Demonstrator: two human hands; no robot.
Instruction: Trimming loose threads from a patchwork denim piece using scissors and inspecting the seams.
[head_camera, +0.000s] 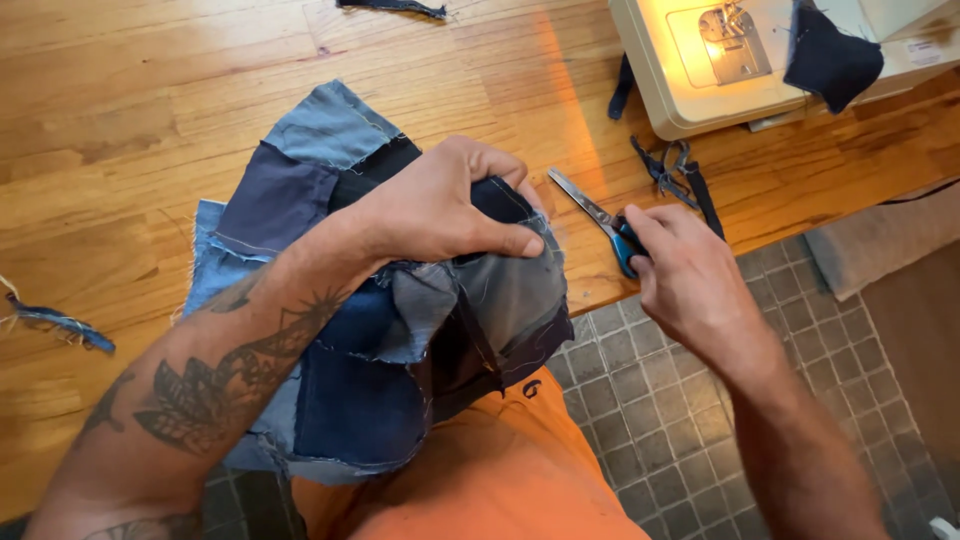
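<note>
Surface: wooden tabletop (150, 120), tiled floor (640, 400) below its near edge.
Counts: one patchwork denim piece (380, 330), one pair of scissors (600, 220), one sewing machine (720, 60), several fabric scraps (680, 175).
Left hand (440, 205): fingers clamped on the patchwork's upper edge, over the table's near edge.
Right hand (685, 270): closed around the scissors' blue handles, blades pointing far-left.
Room: bare wood far left; machine far right.

warm glare from sewing machine (712, 45) lamp (sharp focus, soft shadows)
</note>
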